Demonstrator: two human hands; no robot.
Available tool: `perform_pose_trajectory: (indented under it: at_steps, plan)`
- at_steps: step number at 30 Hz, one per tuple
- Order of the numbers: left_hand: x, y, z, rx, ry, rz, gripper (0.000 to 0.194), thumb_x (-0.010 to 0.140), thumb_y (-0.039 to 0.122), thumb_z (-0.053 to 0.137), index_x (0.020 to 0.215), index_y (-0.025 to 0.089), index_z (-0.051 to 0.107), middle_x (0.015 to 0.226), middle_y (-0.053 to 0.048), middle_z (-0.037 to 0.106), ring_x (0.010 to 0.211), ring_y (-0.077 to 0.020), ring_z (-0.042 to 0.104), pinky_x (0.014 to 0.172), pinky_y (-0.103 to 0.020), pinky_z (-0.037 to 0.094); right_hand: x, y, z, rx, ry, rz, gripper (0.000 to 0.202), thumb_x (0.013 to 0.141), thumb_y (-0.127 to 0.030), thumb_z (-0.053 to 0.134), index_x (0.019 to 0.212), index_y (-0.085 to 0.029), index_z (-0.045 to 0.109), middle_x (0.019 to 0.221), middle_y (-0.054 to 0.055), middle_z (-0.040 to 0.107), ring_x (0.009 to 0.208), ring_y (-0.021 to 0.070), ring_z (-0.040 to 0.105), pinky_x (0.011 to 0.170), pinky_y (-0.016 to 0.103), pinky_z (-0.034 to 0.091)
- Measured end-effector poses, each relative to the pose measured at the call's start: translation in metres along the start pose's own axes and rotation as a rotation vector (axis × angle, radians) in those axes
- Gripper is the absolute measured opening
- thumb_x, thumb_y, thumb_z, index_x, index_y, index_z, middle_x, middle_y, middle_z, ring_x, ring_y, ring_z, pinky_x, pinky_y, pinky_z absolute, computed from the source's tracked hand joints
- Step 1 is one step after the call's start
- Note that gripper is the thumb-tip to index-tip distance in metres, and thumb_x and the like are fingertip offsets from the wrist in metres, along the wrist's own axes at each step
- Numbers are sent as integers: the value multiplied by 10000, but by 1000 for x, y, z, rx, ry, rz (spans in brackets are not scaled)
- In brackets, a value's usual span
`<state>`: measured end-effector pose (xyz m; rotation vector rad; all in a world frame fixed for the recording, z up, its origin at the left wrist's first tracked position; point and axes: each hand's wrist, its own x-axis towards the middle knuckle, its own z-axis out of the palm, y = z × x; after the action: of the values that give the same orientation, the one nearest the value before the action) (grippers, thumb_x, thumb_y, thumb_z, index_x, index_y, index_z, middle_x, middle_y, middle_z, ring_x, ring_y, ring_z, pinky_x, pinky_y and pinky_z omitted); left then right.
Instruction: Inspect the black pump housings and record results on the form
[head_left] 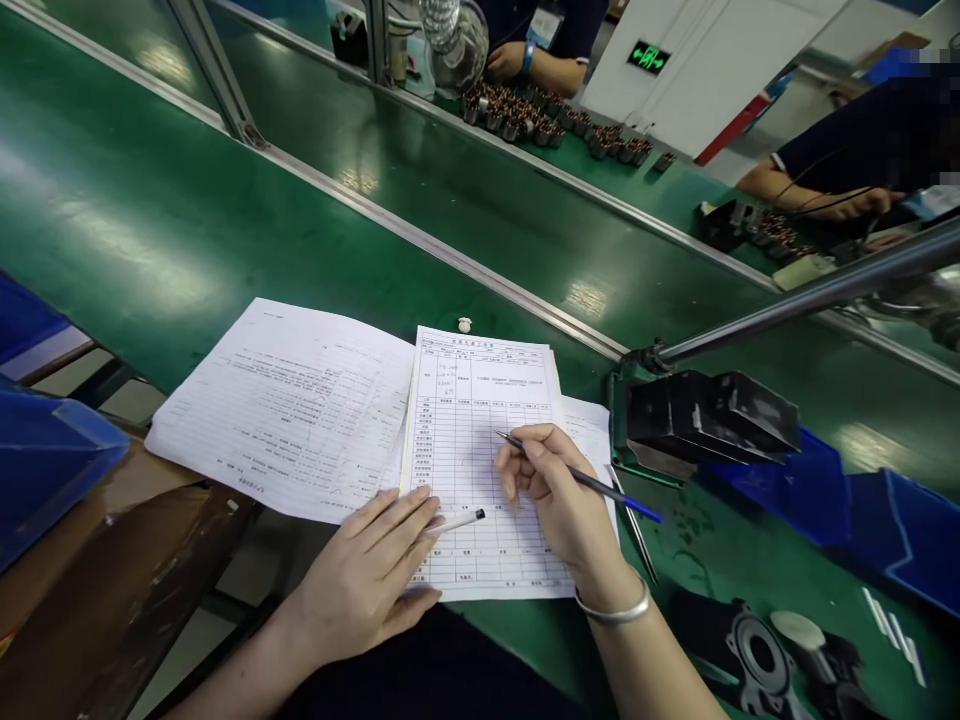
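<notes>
My right hand (pixel 551 490) pinches a dark pen (pixel 592 480) with a blue end, its tip pointing left just over a printed form (pixel 469 470). The form has a ruled table and some handwriting near its top left. My left hand (pixel 375 565) lies with fingers stretched out on the form's lower left part. From beneath those fingers sticks out a white pen (pixel 457 522) with a black end; the rest of it is hidden. To the left, overlapping the form's side, spreads an open printed booklet or sheet (pixel 292 400).
A small white lump (pixel 465 325) lies beyond the form. On the right stand a black metal fixture (pixel 709 415), blue bins (pixel 900 530) and dark machine parts (pixel 757 650). Another blue bin (pixel 52 460) is at left. Past the metal rail (pixel 450 260), two people work beside small copper-topped parts (pixel 517 112).
</notes>
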<state>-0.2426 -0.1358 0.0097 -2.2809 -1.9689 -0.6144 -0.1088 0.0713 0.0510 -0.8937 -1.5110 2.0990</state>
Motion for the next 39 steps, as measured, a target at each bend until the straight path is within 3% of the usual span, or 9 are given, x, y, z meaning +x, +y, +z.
perform_pose_trajectory:
  at_steps: [6,14,21,30,36,39]
  plan:
    - [-2,-8,7,-2,56,23,514,857,402,623,1258,81,601,1381,-131,570,1361,-295,448,1140,-449,367,-7,9,14,-195,-91,15,236,970,-374,532,838,-238,392,696,-24,653,418,106,545,387,220,381]
    - [-3,-13,10,-53,64,28,563,832,444,633,1234,50,613,1317,-164,616,1354,-301,453,1162,-446,304,-11,32,14,-719,-77,-74,216,998,-324,447,814,-249,364,615,-33,615,422,117,557,466,259,431]
    - [5,-12,11,-104,154,-32,492,865,438,590,1176,63,658,1241,-138,668,1258,-279,554,1139,-418,336,-10,29,18,-727,-60,-92,181,995,-298,408,829,-252,354,617,-30,636,401,112,558,430,240,433]
    - [5,-14,13,-116,145,-35,480,864,452,603,1130,60,682,1225,-143,674,1246,-280,562,1131,-417,338,-5,33,18,-736,-52,-30,199,968,-248,432,799,-255,327,579,-58,621,367,100,547,403,220,425]
    - [4,-13,14,-118,141,-33,507,855,467,629,1144,53,675,1232,-142,670,1251,-279,556,1147,-423,319,-14,36,13,-855,3,-174,168,965,-243,448,813,-246,376,564,-54,594,435,117,575,476,242,465]
    - [3,-13,15,-114,139,-36,496,857,463,628,1137,56,678,1219,-140,677,1246,-273,561,1152,-419,313,-15,35,13,-873,-6,-156,183,969,-240,428,802,-250,356,548,-56,572,418,116,549,451,239,442]
